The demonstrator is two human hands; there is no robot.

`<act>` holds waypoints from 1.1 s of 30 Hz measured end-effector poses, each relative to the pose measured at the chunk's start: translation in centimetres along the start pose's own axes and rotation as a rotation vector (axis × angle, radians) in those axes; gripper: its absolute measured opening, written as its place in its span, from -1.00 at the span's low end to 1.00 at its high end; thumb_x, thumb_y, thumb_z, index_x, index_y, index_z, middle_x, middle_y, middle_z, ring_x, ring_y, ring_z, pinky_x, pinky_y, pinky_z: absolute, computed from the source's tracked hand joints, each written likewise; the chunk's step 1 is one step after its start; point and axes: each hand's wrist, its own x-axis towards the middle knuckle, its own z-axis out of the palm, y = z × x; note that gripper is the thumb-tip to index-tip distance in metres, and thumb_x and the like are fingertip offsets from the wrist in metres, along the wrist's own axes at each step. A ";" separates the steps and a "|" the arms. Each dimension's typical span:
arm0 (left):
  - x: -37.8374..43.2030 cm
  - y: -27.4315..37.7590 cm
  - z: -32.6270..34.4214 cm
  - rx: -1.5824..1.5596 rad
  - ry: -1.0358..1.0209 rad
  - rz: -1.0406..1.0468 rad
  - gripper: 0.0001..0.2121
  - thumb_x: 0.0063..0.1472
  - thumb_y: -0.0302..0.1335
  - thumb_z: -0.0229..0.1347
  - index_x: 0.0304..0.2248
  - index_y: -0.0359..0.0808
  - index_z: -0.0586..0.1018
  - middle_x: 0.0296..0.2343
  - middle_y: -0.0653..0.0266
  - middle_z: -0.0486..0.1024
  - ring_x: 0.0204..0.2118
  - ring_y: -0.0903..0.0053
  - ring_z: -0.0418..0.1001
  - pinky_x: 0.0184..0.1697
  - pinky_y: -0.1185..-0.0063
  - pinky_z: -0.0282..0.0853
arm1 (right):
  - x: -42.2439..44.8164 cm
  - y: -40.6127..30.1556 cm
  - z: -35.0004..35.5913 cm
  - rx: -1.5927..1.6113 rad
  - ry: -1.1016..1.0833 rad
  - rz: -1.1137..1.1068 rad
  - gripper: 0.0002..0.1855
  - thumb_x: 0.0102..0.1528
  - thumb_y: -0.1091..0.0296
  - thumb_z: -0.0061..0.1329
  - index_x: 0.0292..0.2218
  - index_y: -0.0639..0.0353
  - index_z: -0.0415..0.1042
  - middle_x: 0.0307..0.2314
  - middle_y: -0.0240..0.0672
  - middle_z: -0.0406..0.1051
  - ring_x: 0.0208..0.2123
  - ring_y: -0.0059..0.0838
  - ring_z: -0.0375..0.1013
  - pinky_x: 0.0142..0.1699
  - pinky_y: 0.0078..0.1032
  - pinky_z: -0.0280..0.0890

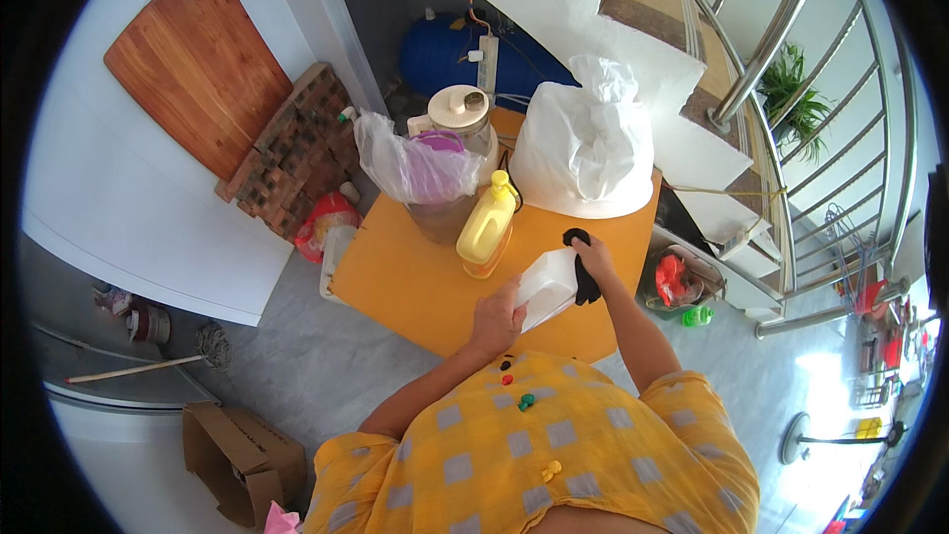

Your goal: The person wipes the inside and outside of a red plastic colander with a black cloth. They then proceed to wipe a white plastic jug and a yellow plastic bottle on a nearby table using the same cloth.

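My left hand grips a white plastic container, perhaps a bottle, by its near end. The container is tilted above the orange tabletop. A black cloth is bunched in my right hand, against the container's far right side. Part of the cloth sticks out past my fingers. Just beyond my left hand stands a yellow plastic bottle with a yellow cap. My fingers and the cloth hide parts of the container.
Behind the bottle stand a purple item in a clear plastic bag and a jug with a cream lid. A tied white plastic bag fills the back right. Stairs with a steel railing rise at right; a cardboard box lies lower left.
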 end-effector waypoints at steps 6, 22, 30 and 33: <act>0.3 0.0 1.0 0.004 -0.014 -0.028 -0.60 0.12 -0.37 0.04 -0.08 -0.39 0.36 -0.42 -0.12 0.46 -0.38 0.04 0.43 -0.33 0.27 0.31 | -1.9 1.3 -0.6 0.236 0.127 0.082 -0.64 0.06 0.14 -0.07 -0.17 0.16 0.47 -0.37 -0.16 0.49 -0.30 -0.32 0.47 -0.17 -0.45 0.29; 0.4 -1.0 4.6 -0.331 -0.250 -0.530 -0.71 0.04 -0.34 0.13 -0.40 -0.44 0.40 -0.48 -0.05 0.47 -0.43 0.21 0.48 -0.37 0.39 0.35 | -10.0 -1.8 1.4 -0.156 0.271 -0.256 -0.59 0.15 0.12 -0.18 -0.20 0.36 0.35 -0.30 -0.01 0.37 -0.22 0.03 0.32 -0.12 -0.20 0.19; 1.0 0.3 4.3 -0.603 -0.255 -0.669 -0.78 0.08 -0.46 0.09 -0.30 -0.43 0.44 -0.46 0.24 0.49 -0.45 0.60 0.43 -0.39 0.58 0.36 | -8.7 -0.5 0.0 -0.057 0.197 -0.270 -0.63 0.15 0.14 -0.22 -0.26 0.33 0.37 -0.35 0.08 0.38 -0.25 0.08 0.34 -0.13 -0.23 0.23; 1.0 0.0 4.8 -0.672 -0.230 -0.680 -0.78 0.09 -0.48 0.08 -0.28 -0.44 0.43 -0.44 0.25 0.49 -0.44 0.60 0.42 -0.38 0.59 0.36 | -8.5 0.3 -0.3 -0.054 0.249 -0.188 -0.60 0.15 0.07 -0.23 -0.32 0.30 0.38 -0.36 0.07 0.39 -0.26 0.06 0.36 -0.14 -0.21 0.24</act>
